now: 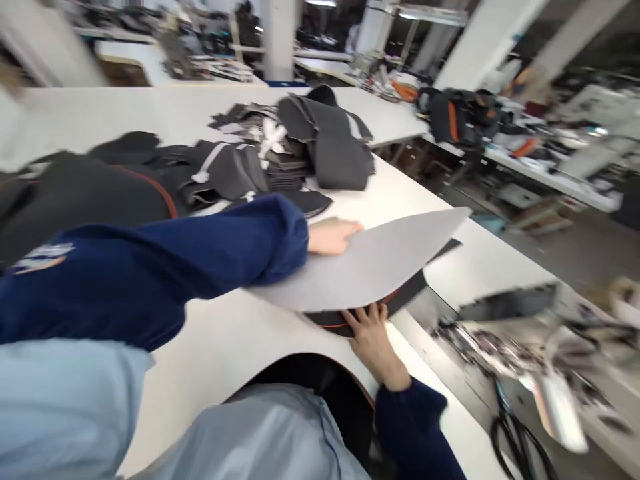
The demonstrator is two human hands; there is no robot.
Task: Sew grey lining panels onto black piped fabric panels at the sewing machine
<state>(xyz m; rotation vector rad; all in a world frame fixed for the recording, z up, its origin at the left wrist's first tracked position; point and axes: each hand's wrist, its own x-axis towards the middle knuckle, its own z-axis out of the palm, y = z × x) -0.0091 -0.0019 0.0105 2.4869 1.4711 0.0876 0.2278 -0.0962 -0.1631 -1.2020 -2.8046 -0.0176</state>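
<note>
A light grey fabric panel with a curved lower edge and a pointed right end slants over the white table. My left hand is closed on its far edge, fingers curled and slightly blurred. Beneath the panel shows a dark grey fabric piece with a thin orange line. My right hand lies with fingers spread on the near edge of that dark piece, its fingertips close to the grey panel's lower edge. How far the dark piece extends under the panel is hidden.
Dark fabric pieces with an orange line lie at the left. Behind my left arm is a pile of cut dark pieces with white strips. A sewing machine, blurred, stands at the right. More work tables stand farther back.
</note>
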